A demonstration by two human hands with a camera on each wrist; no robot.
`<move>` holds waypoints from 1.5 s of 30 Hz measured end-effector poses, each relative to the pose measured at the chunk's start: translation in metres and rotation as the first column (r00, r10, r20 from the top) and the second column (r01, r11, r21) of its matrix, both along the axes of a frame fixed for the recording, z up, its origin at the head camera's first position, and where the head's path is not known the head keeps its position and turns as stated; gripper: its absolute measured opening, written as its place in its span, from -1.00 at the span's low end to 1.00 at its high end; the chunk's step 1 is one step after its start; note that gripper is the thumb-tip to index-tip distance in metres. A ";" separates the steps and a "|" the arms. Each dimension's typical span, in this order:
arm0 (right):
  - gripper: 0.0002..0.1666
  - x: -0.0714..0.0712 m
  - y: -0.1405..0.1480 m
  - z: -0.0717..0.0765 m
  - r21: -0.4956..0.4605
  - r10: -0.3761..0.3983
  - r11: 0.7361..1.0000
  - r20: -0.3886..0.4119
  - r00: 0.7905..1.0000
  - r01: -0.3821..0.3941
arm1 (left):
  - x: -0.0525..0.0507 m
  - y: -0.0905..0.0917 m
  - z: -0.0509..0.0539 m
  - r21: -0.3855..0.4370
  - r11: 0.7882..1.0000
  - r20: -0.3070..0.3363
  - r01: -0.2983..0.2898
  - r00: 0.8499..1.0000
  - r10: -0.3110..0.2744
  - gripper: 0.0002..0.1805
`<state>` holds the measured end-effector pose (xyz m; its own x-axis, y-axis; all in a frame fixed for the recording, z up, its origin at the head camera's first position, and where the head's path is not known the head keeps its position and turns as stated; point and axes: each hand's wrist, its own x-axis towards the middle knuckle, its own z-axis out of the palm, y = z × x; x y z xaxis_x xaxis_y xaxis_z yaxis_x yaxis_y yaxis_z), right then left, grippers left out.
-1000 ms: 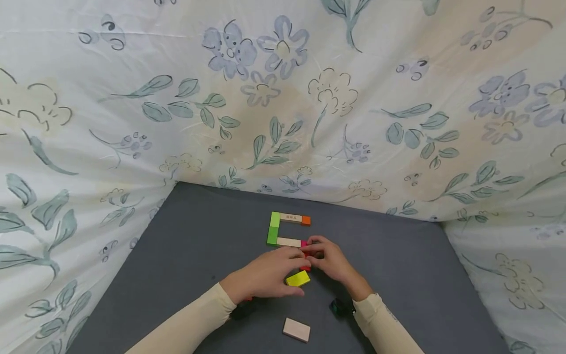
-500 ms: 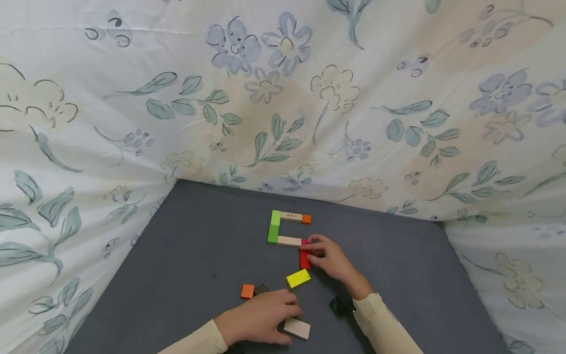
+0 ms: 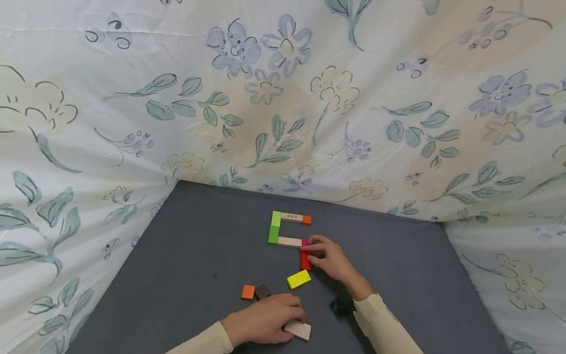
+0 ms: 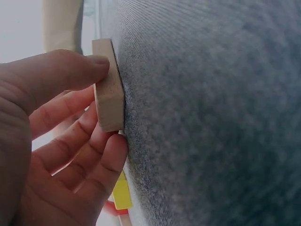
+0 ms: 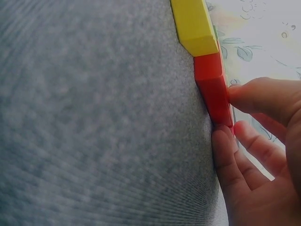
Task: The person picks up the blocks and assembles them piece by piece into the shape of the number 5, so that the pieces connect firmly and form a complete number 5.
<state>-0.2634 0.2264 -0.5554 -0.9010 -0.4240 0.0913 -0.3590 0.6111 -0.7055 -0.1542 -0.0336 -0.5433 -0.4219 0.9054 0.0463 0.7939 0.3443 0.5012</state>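
My left hand [image 3: 267, 318] pinches a plain wooden block [image 3: 301, 330] lying near the front of the dark table. In the left wrist view, the thumb presses one face of this block [image 4: 109, 96] and fingers curl behind it. My right hand [image 3: 330, 260] holds a red block [image 3: 305, 260], its thumb and fingertips against it; the right wrist view shows this red block [image 5: 214, 89] up close. Just behind the red one, a pink block [image 3: 304, 242] is partly hidden by fingers. A yellow block [image 3: 298, 279] lies at an angle in front of the red block.
Two green blocks [image 3: 274, 228], two plain wooden blocks [image 3: 290, 242] and an orange block [image 3: 306, 220] form a bracket-shaped line at the back. An orange block [image 3: 248, 292] and a dark brown block [image 3: 262, 292] lie behind my left hand. Floral cloth [image 3: 283, 123] walls the table.
My left hand has moved from beside the yellow block toward the front and now grips the plain wooden block, uncovering the orange and brown blocks. The right hand has stayed put.
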 end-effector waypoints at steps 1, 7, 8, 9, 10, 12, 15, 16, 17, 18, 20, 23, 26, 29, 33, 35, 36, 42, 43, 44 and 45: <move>-0.63 0.000 0.000 0.000 -0.001 0.002 1.000 0.001 1.000 -0.002 | 0.000 0.000 0.000 0.000 1.000 0.002 -0.001 1.000 0.001 -0.69; -0.64 -0.001 0.001 0.000 0.003 0.015 1.000 0.002 1.000 -0.015 | -0.001 0.001 -0.001 -0.005 1.000 0.027 -0.004 1.000 0.004 -0.70; -0.64 -0.001 0.001 0.000 0.004 0.016 1.000 0.004 1.000 -0.016 | -0.001 0.001 -0.001 -0.004 1.000 0.029 -0.004 1.000 0.004 -0.70; -0.64 -0.001 0.001 0.000 0.003 0.016 1.000 0.005 1.000 -0.016 | -0.001 0.001 -0.001 -0.002 1.000 0.031 -0.004 1.000 0.004 -0.70; -0.64 -0.001 0.001 0.000 0.003 0.017 1.000 0.006 1.000 -0.017 | -0.001 0.001 -0.001 0.000 1.000 0.031 -0.003 1.000 0.003 -0.70; -0.64 0.000 0.001 0.001 0.001 0.017 1.000 0.008 1.000 -0.017 | -0.001 0.001 -0.001 0.004 1.000 0.029 -0.002 1.000 0.002 -0.71; -0.64 0.000 0.001 0.001 -0.004 0.019 1.000 0.007 1.000 -0.019 | -0.002 0.000 -0.001 0.010 1.000 0.039 0.000 0.999 0.000 -0.71; -0.64 0.000 0.001 0.001 -0.005 0.019 1.000 0.006 1.000 -0.019 | -0.002 0.000 -0.001 0.012 1.000 0.044 0.001 0.999 -0.001 -0.71; -0.64 0.000 0.001 0.001 -0.007 0.019 1.000 0.006 1.000 -0.019 | -0.002 0.000 0.000 0.013 1.000 0.050 0.001 0.999 -0.002 -0.71; -0.64 0.000 0.001 0.001 -0.008 0.020 1.000 0.004 1.000 -0.020 | -0.003 -0.001 0.000 0.015 1.000 0.055 0.001 0.998 -0.001 -0.71; -0.65 -0.001 0.001 0.001 -0.008 0.020 1.000 -0.001 1.000 -0.020 | -0.004 -0.002 0.001 0.020 1.000 0.063 0.001 0.998 -0.002 -0.71; -0.66 -0.001 0.002 0.000 -0.008 0.015 1.000 -0.010 1.000 -0.015 | -0.007 -0.003 0.003 0.028 1.000 0.069 0.000 0.998 -0.002 -0.71; -0.67 -0.001 0.003 0.000 -0.004 0.010 1.000 -0.021 1.000 -0.010 | -0.011 -0.005 0.006 0.035 0.999 0.074 -0.008 0.997 0.006 -0.71; -0.67 -0.001 0.003 0.000 -0.001 0.007 1.000 -0.021 1.000 -0.007 | -0.017 -0.008 0.010 0.046 0.998 0.080 -0.039 0.996 0.035 -0.72; -0.65 -0.001 0.002 0.000 0.012 0.003 1.000 -0.010 1.000 -0.003 | -0.026 -0.016 0.017 0.066 0.991 0.103 -0.115 0.989 0.108 -0.70; -0.64 -0.001 0.002 0.000 0.016 -0.001 1.000 -0.003 1.000 0.001 | -0.032 -0.021 0.021 0.072 0.985 0.122 -0.156 0.982 0.146 -0.70; -0.63 -0.001 0.002 0.000 0.017 -0.004 1.000 0.000 1.000 0.004 | -0.035 -0.023 0.022 0.073 0.982 0.127 -0.175 0.978 0.165 -0.69; -0.64 -0.001 0.001 0.001 0.015 -0.007 1.000 -0.003 1.000 0.007 | -0.053 -0.035 0.026 0.088 0.964 0.188 -0.250 0.955 0.230 -0.68; -0.64 -0.001 0.000 0.001 0.014 -0.007 1.000 -0.005 1.000 0.007 | -0.056 -0.037 0.026 0.091 0.962 0.201 -0.257 0.951 0.235 -0.68; -0.64 -0.001 0.000 0.001 0.015 -0.007 1.000 -0.005 1.000 0.007 | -0.058 -0.038 0.025 0.095 0.960 0.209 -0.262 0.949 0.238 -0.68; -0.64 -0.001 0.000 0.002 0.016 -0.009 1.000 -0.005 1.000 0.009 | -0.061 -0.039 0.023 0.095 0.959 0.216 -0.266 0.946 0.241 -0.68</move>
